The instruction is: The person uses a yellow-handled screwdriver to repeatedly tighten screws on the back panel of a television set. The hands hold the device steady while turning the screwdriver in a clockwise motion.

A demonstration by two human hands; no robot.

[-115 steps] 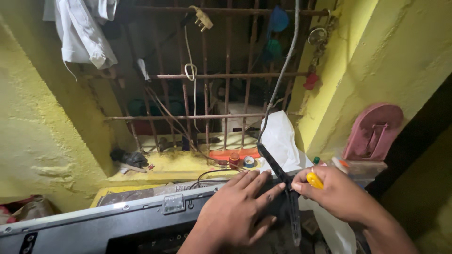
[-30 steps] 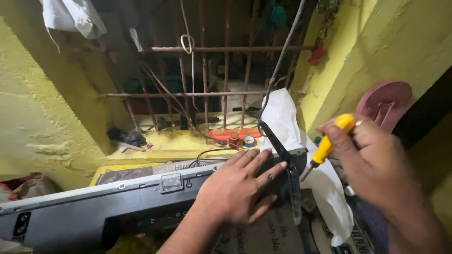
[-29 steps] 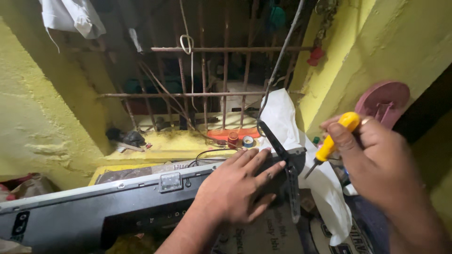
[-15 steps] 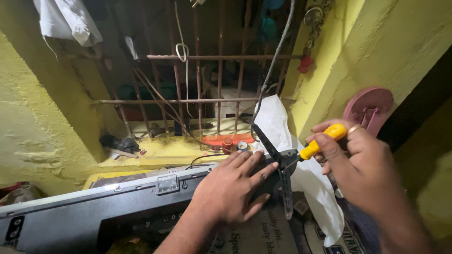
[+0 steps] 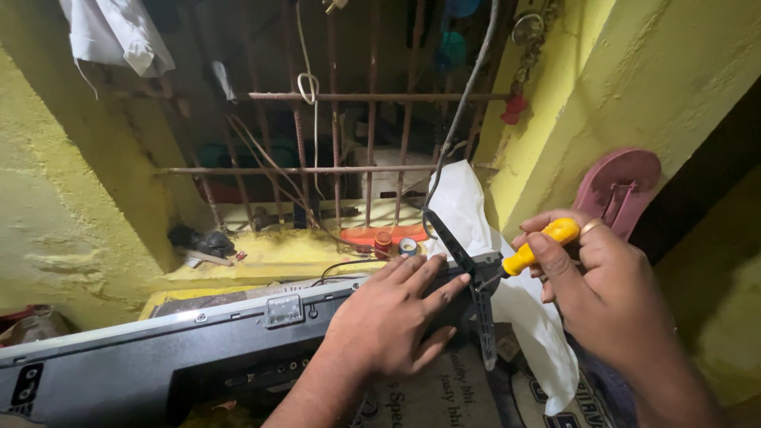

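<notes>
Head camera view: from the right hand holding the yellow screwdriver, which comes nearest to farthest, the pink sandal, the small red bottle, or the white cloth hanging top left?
Measured from the right hand:
1. Pink sandal, just above it, against the yellow wall.
2. Small red bottle, to its left on the window ledge.
3. White cloth, far off at top left.

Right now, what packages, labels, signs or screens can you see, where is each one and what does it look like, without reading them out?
Printed sack: lying under the left hand, tan woven fabric with dark lettering.
Label plate: on the dark flat device, small grey rectangle.
Panel markings: device's far left end, small white symbols on black.
No lit screen or wall sign is in view.
</notes>
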